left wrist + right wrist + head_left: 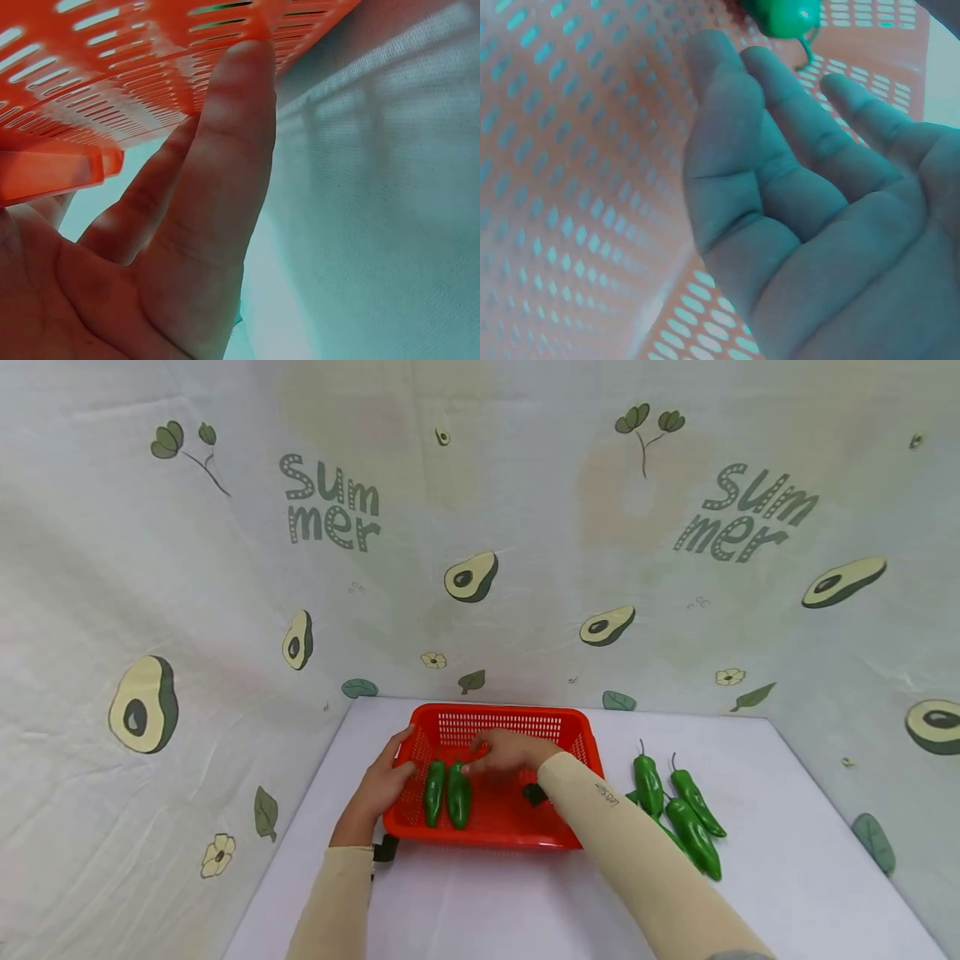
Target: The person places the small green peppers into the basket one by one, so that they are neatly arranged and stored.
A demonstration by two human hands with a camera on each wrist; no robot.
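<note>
A red slotted plastic basket (495,842) stands on the white table. My left hand (378,789) grips its left rim, with the thumb over the edge; in the left wrist view a finger (217,165) lies against the slotted wall. Inside, two green peppers (459,797) lie side by side at the left, stems toward the back. My right hand (513,752) is inside the basket, its fingertips close to the stem of the right-hand pepper. The right wrist view shows loosely bent fingers with nothing between them, and a green pepper (780,15) just past the fingertips.
Several more green peppers (693,837) lie on the table right of the basket, partly behind my right sleeve (637,852). A white cloth printed with avocados (471,577) hangs behind and along both sides of the table (810,877).
</note>
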